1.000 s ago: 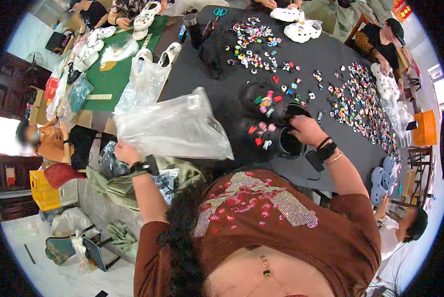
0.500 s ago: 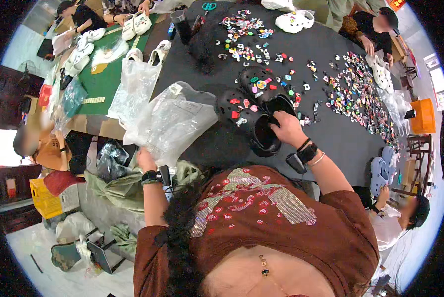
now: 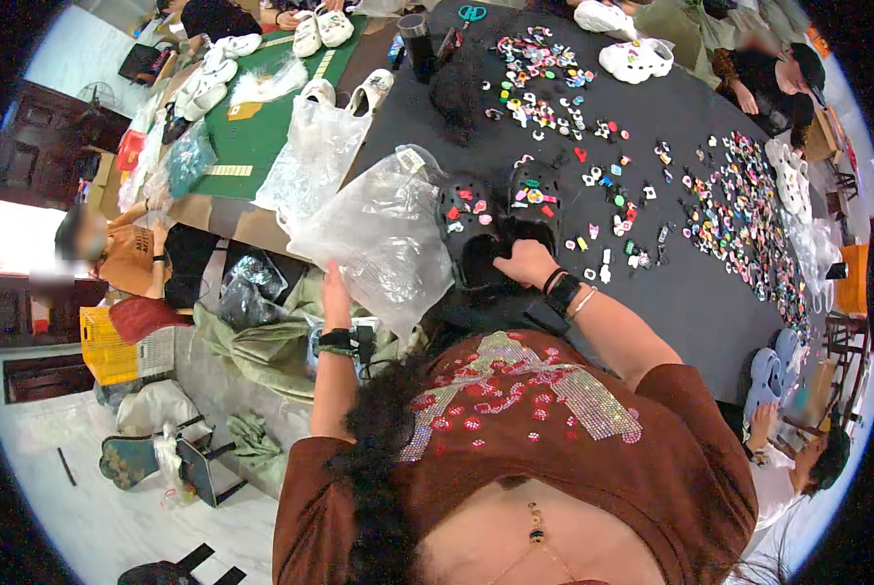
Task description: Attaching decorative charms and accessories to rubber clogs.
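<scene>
A pair of black clogs, a left clog [image 3: 455,216] and a right clog [image 3: 546,178], stands side by side with toes pointing away from me. Colourful charms dot their uppers. My right hand [image 3: 529,263] is closed on the clogs at the heel end, where the two meet. My left hand [image 3: 336,295] holds the near edge of a clear plastic bag [image 3: 388,239] between thumb and fingers. The bag lies partly spread, its right side close against the left clog; I cannot tell whether they touch.
Loose charms [image 3: 734,210] cover the dark table [image 3: 642,322] to the right and behind. White clogs [image 3: 637,60] stand at the back. Another bag with white clogs [image 3: 310,161] lies left, beside a green mat [image 3: 242,136]. Co-workers sit around; blue clogs [image 3: 766,375] are far right.
My right hand has turned the clogs from slanted to straight, side by side, and brought them closer to the bag. The left hand keeps the bag, now raised toward them. The view has shifted.
</scene>
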`<action>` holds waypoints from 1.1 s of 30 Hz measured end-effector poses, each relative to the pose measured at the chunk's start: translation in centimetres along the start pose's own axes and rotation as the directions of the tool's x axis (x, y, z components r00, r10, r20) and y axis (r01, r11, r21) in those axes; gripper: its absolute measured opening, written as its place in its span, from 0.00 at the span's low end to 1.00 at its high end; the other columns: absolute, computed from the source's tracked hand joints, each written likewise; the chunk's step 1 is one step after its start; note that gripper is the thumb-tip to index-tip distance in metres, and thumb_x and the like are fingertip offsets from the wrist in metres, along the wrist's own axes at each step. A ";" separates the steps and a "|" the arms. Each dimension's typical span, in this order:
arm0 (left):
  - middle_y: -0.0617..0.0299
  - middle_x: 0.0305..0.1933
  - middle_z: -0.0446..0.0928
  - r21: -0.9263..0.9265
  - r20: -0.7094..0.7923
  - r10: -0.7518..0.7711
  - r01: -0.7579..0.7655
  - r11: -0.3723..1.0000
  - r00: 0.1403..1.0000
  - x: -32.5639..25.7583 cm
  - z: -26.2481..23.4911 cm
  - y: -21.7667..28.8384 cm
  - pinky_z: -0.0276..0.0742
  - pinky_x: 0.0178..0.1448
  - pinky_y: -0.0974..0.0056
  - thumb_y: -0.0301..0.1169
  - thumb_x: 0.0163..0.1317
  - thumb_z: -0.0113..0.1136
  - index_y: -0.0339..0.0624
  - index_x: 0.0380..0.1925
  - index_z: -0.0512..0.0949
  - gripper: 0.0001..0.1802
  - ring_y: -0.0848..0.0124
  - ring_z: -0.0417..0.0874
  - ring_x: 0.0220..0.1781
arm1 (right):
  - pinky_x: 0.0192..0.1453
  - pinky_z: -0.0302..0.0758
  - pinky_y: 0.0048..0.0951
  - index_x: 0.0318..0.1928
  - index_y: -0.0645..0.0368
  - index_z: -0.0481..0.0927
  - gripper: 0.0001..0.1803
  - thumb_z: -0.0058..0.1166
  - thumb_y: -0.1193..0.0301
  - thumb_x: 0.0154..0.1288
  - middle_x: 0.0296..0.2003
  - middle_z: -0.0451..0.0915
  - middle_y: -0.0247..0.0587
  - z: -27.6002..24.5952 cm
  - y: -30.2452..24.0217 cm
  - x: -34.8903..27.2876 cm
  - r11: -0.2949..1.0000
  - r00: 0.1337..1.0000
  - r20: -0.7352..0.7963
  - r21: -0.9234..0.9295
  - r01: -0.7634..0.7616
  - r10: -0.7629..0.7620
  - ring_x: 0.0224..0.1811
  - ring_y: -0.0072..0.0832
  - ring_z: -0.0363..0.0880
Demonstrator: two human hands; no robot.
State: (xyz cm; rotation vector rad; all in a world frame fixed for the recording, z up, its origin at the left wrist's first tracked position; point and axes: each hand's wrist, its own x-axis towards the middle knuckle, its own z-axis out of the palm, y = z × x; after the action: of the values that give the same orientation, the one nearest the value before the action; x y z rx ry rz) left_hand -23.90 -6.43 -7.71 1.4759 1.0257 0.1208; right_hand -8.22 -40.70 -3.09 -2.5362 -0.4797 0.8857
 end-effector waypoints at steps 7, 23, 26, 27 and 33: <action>0.45 0.52 0.72 0.088 -0.031 0.084 -0.081 0.993 0.996 0.7 -0.5 -0.4 0.69 0.54 0.61 0.53 0.64 0.46 0.22 0.51 0.65 0.37 0.62 0.75 0.50 | 0.28 0.80 0.33 0.21 0.75 0.76 0.24 0.49 0.61 0.57 0.18 0.79 0.53 0.2 -2.0 0.1 0.867 0.984 0.173 0.484 -0.121 0.041 0.19 0.37 0.81; 0.52 0.37 0.79 0.407 0.410 0.453 -0.603 0.686 0.792 -8.3 8.0 10.6 0.74 0.43 0.64 0.38 0.57 0.59 0.36 0.43 0.76 0.18 0.63 0.80 0.39 | 0.33 0.78 0.25 0.35 0.65 0.76 0.13 0.45 0.67 0.64 0.32 0.80 0.43 -2.5 -1.1 -1.7 0.687 0.869 0.350 0.726 -0.016 -0.349 0.30 0.26 0.81; 0.50 0.43 0.78 0.455 0.529 0.391 -0.640 0.619 0.753 -8.5 10.4 9.2 0.73 0.48 0.63 0.42 0.56 0.61 0.36 0.48 0.73 0.25 0.62 0.79 0.46 | 0.30 0.75 0.23 0.34 0.62 0.76 0.11 0.47 0.67 0.63 0.31 0.80 0.37 -6.2 0.8 -2.4 0.591 0.980 0.117 0.807 0.002 -0.163 0.26 0.22 0.79; 0.48 0.45 0.77 0.519 0.548 0.411 -0.681 0.516 0.729 -8.3 11.2 8.8 0.73 0.50 0.61 0.45 0.54 0.62 0.35 0.50 0.72 0.30 0.59 0.78 0.48 | 0.31 0.75 0.25 0.35 0.62 0.75 0.10 0.48 0.67 0.62 0.30 0.80 0.38 -6.4 3.1 -1.5 0.612 0.996 -0.051 0.786 0.087 -0.077 0.27 0.25 0.79; 0.41 0.47 0.75 0.715 0.545 0.366 -0.646 0.268 0.754 -7.4 14.9 7.5 0.71 0.53 0.52 0.57 0.43 0.66 0.31 0.52 0.67 0.45 0.50 0.76 0.51 | 0.46 0.73 0.33 0.46 0.62 0.71 0.18 0.52 0.69 0.55 0.38 0.79 0.46 -3.2 11.7 2.9 0.900 0.833 -0.552 0.379 0.215 0.034 0.41 0.39 0.78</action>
State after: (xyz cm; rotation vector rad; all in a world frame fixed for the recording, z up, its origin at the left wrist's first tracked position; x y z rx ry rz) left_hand -15.24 -21.08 -1.04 2.7155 0.2367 -0.2083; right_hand -1.86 -50.34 -7.89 -2.1856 -0.1900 0.1598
